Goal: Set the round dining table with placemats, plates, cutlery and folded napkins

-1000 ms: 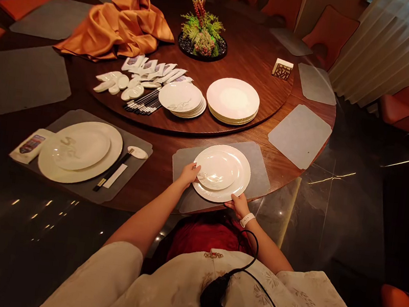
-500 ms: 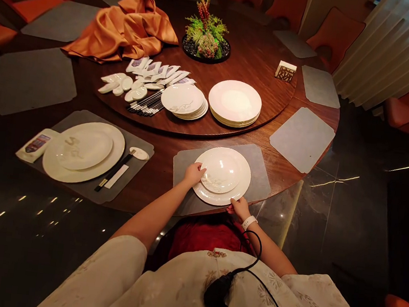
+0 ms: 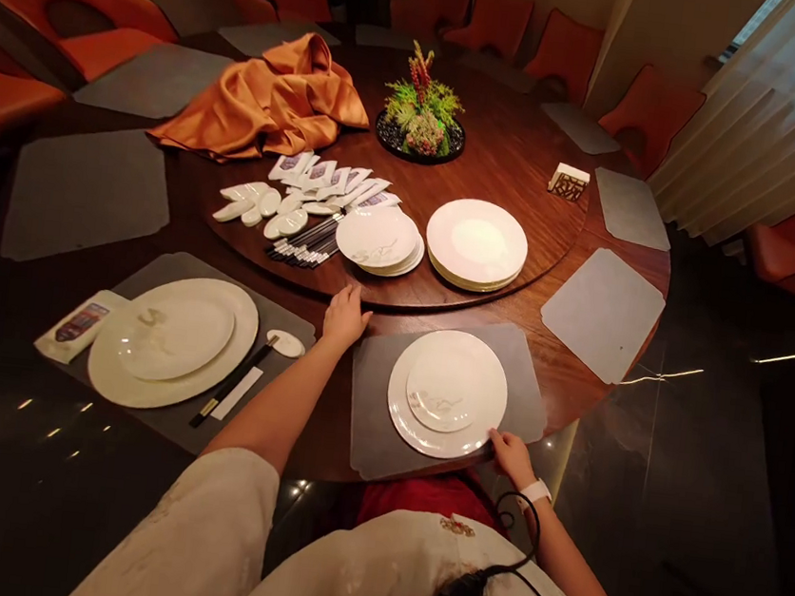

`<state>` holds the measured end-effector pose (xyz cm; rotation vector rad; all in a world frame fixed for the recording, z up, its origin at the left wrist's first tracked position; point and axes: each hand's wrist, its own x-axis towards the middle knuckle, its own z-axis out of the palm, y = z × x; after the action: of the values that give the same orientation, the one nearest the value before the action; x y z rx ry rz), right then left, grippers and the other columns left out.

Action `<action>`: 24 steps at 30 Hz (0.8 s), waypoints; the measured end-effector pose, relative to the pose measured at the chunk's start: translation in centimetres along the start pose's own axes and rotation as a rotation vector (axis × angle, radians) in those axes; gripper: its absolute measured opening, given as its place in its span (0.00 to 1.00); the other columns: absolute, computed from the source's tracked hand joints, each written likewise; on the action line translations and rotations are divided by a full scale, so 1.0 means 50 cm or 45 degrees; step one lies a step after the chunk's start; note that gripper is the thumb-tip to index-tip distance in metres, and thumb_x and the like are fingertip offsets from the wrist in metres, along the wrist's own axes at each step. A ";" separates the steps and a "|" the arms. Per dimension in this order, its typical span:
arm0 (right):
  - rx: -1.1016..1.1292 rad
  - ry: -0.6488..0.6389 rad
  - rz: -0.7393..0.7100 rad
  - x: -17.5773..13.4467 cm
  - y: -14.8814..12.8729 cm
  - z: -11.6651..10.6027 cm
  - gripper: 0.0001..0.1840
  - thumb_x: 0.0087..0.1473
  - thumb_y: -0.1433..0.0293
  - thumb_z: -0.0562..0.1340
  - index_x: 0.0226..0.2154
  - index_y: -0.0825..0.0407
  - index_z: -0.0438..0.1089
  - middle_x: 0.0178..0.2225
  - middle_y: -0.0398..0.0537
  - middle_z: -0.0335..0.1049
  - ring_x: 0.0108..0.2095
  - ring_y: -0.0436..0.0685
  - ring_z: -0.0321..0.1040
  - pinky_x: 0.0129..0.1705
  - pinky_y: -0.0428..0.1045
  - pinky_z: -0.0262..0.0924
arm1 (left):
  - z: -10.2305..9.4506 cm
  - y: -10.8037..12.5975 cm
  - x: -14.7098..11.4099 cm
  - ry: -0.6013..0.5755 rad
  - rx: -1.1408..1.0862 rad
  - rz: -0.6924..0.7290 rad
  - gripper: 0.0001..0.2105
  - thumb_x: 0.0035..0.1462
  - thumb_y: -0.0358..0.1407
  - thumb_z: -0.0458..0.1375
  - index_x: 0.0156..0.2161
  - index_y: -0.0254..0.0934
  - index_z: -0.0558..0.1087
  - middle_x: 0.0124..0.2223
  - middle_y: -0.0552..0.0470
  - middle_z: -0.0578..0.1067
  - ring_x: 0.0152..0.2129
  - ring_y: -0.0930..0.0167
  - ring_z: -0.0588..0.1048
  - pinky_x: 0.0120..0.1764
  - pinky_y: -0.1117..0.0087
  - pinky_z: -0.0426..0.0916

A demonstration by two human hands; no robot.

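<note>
Touching the large plate (image 3: pixel 492 391) at its near-right rim, the right hand (image 3: pixel 512 457) has curled fingers whose grip I cannot confirm, while the left hand (image 3: pixel 344 319), fingers loosely extended, is near the turntable (image 3: pixel 549 229), the small plate (image 3: pixel 441 397) resting on the large plate, itself on a grey placemat (image 3: pixel 370 410).

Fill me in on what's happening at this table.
A person's right hand touches the rim of a large plate, which lies on a grey placemat with a smaller plate on top. The left hand is by the rim of the turntable, near the chopsticks and stacked plates. Another setting lies to the left.
</note>
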<state>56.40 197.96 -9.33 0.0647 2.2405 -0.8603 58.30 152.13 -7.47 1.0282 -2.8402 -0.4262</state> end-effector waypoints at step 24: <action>-0.979 0.156 -0.881 0.246 -0.613 0.136 0.29 0.64 0.65 0.53 0.62 0.64 0.60 0.63 0.64 0.59 0.63 0.67 0.57 0.63 0.57 0.50 | -0.041 0.103 0.180 -0.561 -0.042 0.313 0.14 0.59 0.44 0.59 0.38 0.35 0.81 0.39 0.41 0.81 0.38 0.61 0.79 0.42 0.68 0.71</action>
<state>42.76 167.70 -3.52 -1.0820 2.5879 -0.2521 48.58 149.71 -4.10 0.6265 -3.2717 -0.7516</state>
